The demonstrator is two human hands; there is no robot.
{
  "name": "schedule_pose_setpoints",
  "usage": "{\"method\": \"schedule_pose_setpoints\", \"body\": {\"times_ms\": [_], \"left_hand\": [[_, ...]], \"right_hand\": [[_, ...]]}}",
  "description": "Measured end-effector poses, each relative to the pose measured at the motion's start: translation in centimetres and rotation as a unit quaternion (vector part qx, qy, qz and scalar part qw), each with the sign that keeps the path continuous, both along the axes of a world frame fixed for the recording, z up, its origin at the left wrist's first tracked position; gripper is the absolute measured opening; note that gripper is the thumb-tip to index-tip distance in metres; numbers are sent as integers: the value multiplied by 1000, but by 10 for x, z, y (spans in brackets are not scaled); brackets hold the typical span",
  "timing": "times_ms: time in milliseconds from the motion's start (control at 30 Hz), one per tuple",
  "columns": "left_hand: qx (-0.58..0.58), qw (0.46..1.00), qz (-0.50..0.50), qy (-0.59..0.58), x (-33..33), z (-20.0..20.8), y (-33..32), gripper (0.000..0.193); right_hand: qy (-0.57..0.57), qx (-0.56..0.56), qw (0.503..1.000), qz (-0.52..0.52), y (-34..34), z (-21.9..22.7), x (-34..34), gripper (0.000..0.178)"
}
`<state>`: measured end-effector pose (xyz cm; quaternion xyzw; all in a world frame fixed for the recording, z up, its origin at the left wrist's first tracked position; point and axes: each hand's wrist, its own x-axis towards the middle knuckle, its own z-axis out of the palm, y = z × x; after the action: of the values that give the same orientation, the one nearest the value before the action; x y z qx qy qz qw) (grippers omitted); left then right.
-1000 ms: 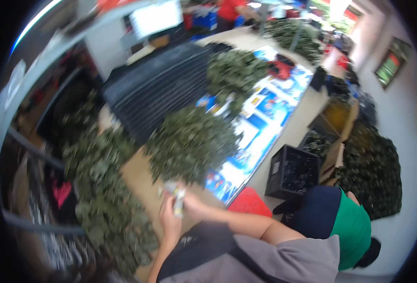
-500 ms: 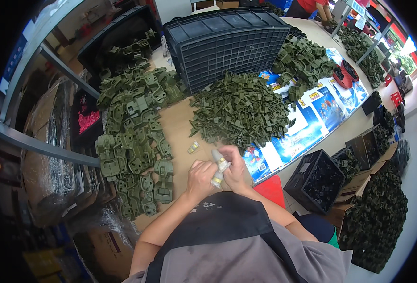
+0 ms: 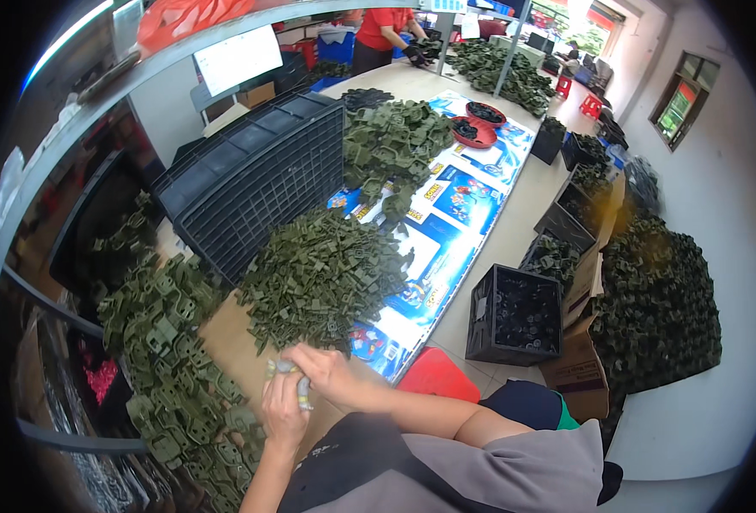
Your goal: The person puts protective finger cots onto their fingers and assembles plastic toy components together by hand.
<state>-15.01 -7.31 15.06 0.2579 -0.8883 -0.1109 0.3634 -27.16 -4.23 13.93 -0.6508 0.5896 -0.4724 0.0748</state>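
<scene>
presently: right hand (image 3: 323, 373) pinching small grey-and-yellow wrap (image 3: 302, 392) against curled left hand (image 3: 283, 409), left grip unclear; olive-green plastic parts pile (image 3: 322, 265) just beyond.

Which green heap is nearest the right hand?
The heap of small green pieces, just beyond the right hand; the left heap of larger pieces lies farther away, as do the rest.
</scene>
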Motion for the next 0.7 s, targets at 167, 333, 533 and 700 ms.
{"method": "schedule_pose_setpoints", "body": {"times_ms": [167, 333, 533, 700], "left_hand": [[19, 1000, 6, -1, 1, 9, 8, 21], [20, 999, -41, -7, -11, 16, 4, 25], [41, 992, -19, 116, -4, -13, 13, 26], [137, 983, 98, 71, -2, -15, 8, 24]], "right_hand": [[-198, -3, 980, 34, -4, -16, 5, 23], [-524, 105, 812, 233, -3, -3, 12, 22], [-766, 220, 552, 246, -13, -26, -2, 35], [-772, 218, 541, 251, -13, -22, 18, 34]]}}
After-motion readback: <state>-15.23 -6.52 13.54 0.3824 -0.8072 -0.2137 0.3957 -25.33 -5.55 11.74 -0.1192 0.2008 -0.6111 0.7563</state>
